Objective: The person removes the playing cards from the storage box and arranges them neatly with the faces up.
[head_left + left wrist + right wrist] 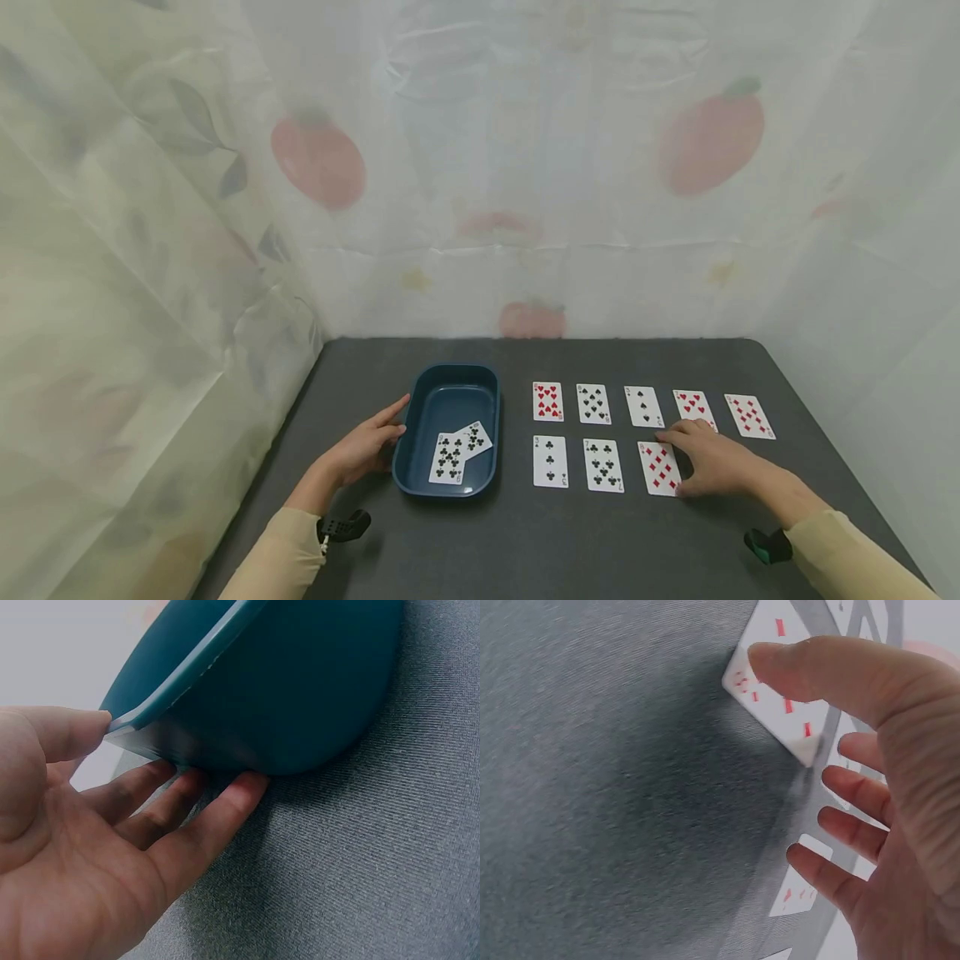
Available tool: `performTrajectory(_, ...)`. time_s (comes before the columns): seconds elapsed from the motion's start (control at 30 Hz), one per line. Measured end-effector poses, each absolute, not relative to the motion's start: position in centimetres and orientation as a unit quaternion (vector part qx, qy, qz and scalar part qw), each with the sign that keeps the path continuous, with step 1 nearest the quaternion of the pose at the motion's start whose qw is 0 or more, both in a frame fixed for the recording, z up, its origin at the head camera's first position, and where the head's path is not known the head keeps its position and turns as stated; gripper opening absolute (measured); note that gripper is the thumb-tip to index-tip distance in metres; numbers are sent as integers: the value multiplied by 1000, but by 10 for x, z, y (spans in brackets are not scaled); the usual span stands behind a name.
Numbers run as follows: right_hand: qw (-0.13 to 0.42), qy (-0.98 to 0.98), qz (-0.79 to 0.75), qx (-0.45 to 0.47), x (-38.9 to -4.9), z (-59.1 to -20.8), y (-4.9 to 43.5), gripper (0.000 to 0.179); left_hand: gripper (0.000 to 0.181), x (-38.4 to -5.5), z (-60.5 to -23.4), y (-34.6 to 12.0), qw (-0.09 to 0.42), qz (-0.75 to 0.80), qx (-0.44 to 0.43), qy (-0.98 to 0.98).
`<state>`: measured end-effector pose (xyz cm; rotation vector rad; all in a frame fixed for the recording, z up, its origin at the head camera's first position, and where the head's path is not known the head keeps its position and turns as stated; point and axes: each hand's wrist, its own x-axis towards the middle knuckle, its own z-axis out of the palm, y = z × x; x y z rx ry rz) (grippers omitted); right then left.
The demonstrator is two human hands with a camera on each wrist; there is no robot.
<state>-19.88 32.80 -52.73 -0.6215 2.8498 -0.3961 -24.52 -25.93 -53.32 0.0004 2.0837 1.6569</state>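
Observation:
My left hand [362, 448] is at the left side of a dark blue tray [402, 467]. In the left wrist view its thumb touches the rim [127, 721], and its fingertips [244, 787] meet the outer wall low down. Two overlapping club cards [447, 458] lie face up inside the tray. Over on the right, my right hand [716, 460] reaches over the right edge of a diamond card [657, 468] in the near row. The right wrist view has the thumb over that card [808, 742] and the other fingers spread apart; whether they touch it I cannot tell.
Left of that diamond card lie two club cards [603, 467]. The far row holds heart, spade and diamond cards [750, 416]; my right hand partly covers one heart card [692, 403]. A dark grey table [525, 542] bears everything, with patterned curtains [525, 167] behind and beside it.

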Motion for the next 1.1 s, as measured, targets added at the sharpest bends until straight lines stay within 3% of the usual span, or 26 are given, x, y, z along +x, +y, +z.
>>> performTrajectory(0.27,23,961,-140,-239,-210,-510,309,75,62,-245,-534,-259,236,606,-6,759)
performTrajectory(0.5,-37,951,-147,-269,-225,-497,260,72,62,-246,-535,-259,236,607,-7,759)
performTrajectory(0.7,-45,938,-173,-299,-239,-488,197,76,61,-246,-537,-259,236,608,-12,758)
performTrajectory(1.1,-1,916,-118,-383,-252,-489,67,91,61,-247,-536,-259,238,607,-10,758)
